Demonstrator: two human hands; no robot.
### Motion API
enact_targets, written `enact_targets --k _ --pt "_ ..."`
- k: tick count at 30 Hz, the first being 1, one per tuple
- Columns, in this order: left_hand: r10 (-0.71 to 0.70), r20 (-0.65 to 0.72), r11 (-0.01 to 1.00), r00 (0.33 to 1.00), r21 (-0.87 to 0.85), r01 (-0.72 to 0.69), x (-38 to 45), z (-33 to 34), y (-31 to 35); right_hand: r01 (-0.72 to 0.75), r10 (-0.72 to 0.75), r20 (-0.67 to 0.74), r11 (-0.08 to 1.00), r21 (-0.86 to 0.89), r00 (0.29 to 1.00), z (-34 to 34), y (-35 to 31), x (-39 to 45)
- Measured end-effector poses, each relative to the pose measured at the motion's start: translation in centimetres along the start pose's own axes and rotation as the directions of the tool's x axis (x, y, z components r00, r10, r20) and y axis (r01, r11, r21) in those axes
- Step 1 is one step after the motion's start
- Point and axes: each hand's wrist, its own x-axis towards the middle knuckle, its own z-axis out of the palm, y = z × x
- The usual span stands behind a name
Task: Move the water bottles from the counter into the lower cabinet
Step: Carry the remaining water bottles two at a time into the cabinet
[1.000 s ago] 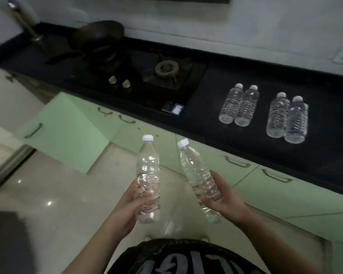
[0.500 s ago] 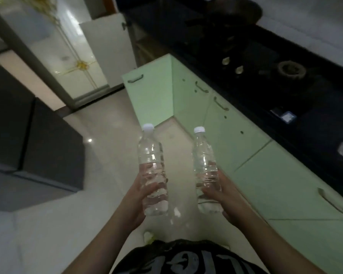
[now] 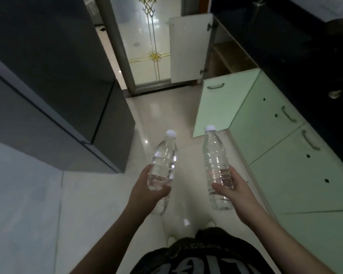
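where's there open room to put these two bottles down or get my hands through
The open cabinet beyond the green door shows a bare shelf, bordered by the white door and the dark counter. The floor between the dark fridge and the cabinets is clear. Both hands are full: left hand, right hand.

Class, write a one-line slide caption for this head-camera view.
Left hand and right hand each carry a capped water bottle toward open green cabinet doors.

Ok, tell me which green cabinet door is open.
The far green door, with the level handle, is swung out over the floor. The nearer two are shut, flush under the counter.
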Motion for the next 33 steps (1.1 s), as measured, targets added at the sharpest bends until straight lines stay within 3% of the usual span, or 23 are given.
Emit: enact_targets --k 5,14,21,33 --pt "-0.096 -0.015 0.995 0.995 -0.02 0.096 4.8 -1.0 0.5 -0.016 0.02 0.059 0.998 -0.066 0.998 1.1 -1.8 6.0" --pt "-0.145 -0.059 0.989 0.988 -0.003 0.145 17.6 -2.3 5.4 -0.008 0.02 0.079 0.989 -0.148 0.997 1.1 -4.3 21.6" --pt "-0.134 -0.125 0.989 0.983 -0.087 0.124 25.3 -4.4 9.4 -0.027 0.039 0.094 0.991 -0.13 0.995 1.5 -8.6 31.6" --pt "-0.072 -0.07 0.986 0.995 -0.156 0.061 44.2 -11.1 12.2 -0.084 0.083 -0.048 0.996 -0.034 0.995 8.5 -12.1 48.2"
